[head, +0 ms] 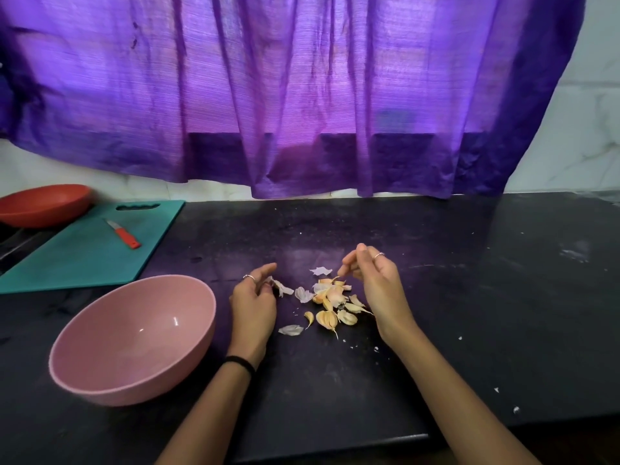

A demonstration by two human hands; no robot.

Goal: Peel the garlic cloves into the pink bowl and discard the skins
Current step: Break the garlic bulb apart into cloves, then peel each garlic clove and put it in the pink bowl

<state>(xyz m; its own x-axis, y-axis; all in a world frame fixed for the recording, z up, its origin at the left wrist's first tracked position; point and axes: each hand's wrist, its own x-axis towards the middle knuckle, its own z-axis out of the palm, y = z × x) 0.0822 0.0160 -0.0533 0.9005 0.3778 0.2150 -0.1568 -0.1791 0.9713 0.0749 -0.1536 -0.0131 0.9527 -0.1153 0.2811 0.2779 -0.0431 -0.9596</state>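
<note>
I see the garlic cloves [330, 305] heaped mid-worktop [469, 297], between the two hands, likely to keep each within short reach; the left hand [254, 305] pinches a papery skin [281, 287] at the heap's left side; the right hand [375, 280] hovers over the heap, fingers loosely curled, whether gripping anything I cannot tell; the pink bowl [134, 340], near the front edge just left of the left hand, holds nothing; farther back, an orange-handled knife [123, 234] lies on a teal cutting board [84, 250].

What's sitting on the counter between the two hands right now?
In the head view, the garlic cloves and loose skins lie heaped on the dark counter between the left hand and right hand.
</note>
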